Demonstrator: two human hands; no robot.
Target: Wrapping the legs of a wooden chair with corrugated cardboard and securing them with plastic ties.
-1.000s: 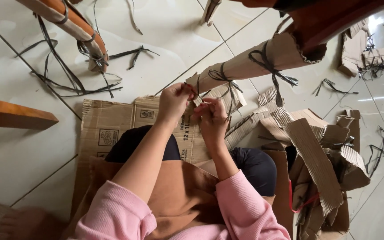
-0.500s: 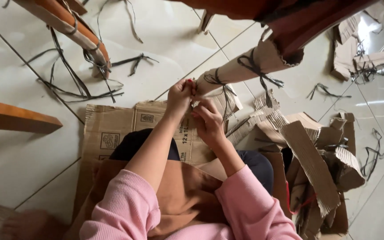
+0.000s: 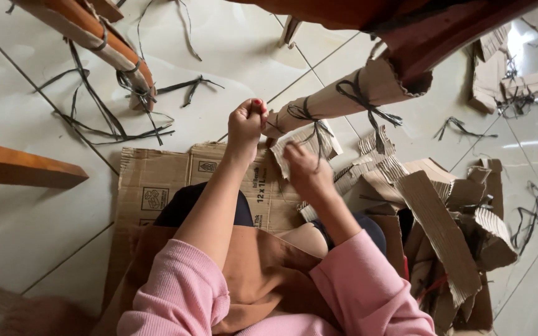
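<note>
1. The left hand [image 3: 246, 123] sits at about 11 o'clock from the frame's centre, closed into a fist; its fingers are curled tight together, pinching the end of a dark string [image 3: 276, 124] that runs toward 3 o'clock.
2. That dark string is tied around the lower end of a cardboard-wrapped furniture leg [image 3: 337, 99], which slants from the hands up toward 1 o'clock, where it meets dark red-brown wood.
3. The right hand [image 3: 303, 169] lies just at 4 o'clock of the left hand, below the wrapped leg's tip. Its fingers are bent loosely; whether they pinch a string I cannot tell, as motion blurs them.
4. A loose flap of corrugated wrapping [image 3: 306, 140] hangs just above the right hand, touching the leg's end.
5. A flattened cardboard sheet [image 3: 151, 177] lies on the tiled floor [image 3: 231, 56] under the person's knees, at 9 o'clock of the hands.
6. A heap of torn corrugated scraps [image 3: 443, 218] lies at 4 o'clock.
7. A second wrapped leg [image 3: 104, 46] with trailing dark strings stands at 10 o'clock, well apart.
</note>
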